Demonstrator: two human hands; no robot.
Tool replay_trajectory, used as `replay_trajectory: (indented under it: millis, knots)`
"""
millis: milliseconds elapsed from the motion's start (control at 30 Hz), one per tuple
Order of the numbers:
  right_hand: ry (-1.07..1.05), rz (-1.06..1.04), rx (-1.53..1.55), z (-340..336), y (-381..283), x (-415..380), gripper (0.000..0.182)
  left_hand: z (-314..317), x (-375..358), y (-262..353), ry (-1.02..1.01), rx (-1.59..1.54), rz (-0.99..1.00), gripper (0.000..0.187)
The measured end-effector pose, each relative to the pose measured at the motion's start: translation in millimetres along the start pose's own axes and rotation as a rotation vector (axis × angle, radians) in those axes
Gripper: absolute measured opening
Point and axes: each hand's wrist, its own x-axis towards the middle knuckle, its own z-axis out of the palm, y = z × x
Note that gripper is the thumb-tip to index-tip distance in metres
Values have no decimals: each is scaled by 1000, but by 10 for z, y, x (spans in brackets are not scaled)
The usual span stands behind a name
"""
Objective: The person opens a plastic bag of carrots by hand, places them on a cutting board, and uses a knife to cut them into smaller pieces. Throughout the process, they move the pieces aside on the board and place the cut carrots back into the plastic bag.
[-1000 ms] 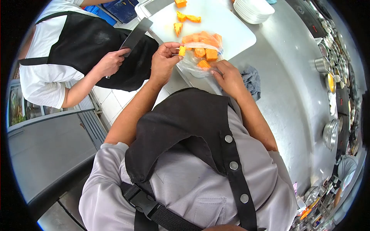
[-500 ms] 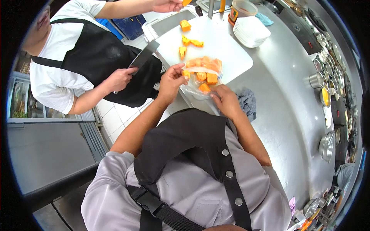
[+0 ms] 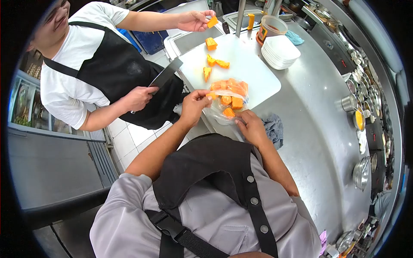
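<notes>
Hands (image 3: pixel 195 108) at plastic bag (image 3: pixel 230 93), grey cloth (image 3: pixel 273 130) beside, stacked plates (image 3: pixel 280 52) beyond.

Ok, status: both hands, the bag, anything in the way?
Left hand pinching clear bag; right hand at its near edge. Orange chunks inside. Co-worker's knife off left, apart from both; nothing seen blocking.

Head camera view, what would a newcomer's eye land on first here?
Probably the bright orange chunks in a clear plastic bag, between the person's left hand and right hand at the near edge of the white cutting board. Next, at the left, the cleaver held by a co-worker. The stack of white dishes stands out too, on the board's right.
</notes>
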Motion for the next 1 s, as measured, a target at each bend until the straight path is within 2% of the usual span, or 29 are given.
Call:
replay_trajectory:
  millis: [100, 133, 200, 233, 300, 333, 500, 700, 833, 900, 933, 967, 1000]
  knots:
    - [-11, -8, -23, 0, -15, 8, 23, -118, 256, -201, 242, 18, 17, 32]
    - [-32, -7, -22, -12, -35, 7, 23, -161, 400, -249, 316, -108, -30, 30]
    - [-31, 21, 35, -19, -86, 34, 22, -255, 697, -280, 376, -157, -78, 27]
    - [-45, 21, 37, -7, -84, 33, 22, -304, 803, -210, 393, -16, -138, 24]
    - [-39, -7, 33, -15, -73, 44, 23, -264, 870, -87, 453, -124, -155, 28]
    - [-46, -9, 34, -22, -78, 44, 23, -274, 846, -70, 459, -127, -157, 28]
    - [-37, -1, 32, -27, -40, 21, 24, -310, 722, -108, 264, 301, -134, 46]
    - [-41, 10, 25, -8, -63, 32, 23, -402, 781, 29, 206, 419, -170, 55]
    - [-41, -2, 25, -1, -31, 40, 23, -472, 853, -30, 187, 527, -143, 50]
    - [-38, -42, 6, 7, -1, 19, 22, -556, 976, -186, 283, 873, 251, 41]
    - [-38, -16, 6, 16, 4, -3, 22, -433, 901, -48, 302, 829, 274, 32]
    - [-27, -32, -4, 20, 9, 9, 21, -330, 850, 78, 239, 767, 292, 28]
    - [-17, -53, -16, 17, 7, 23, 20, -245, 798, 138, 157, 800, 416, 26]
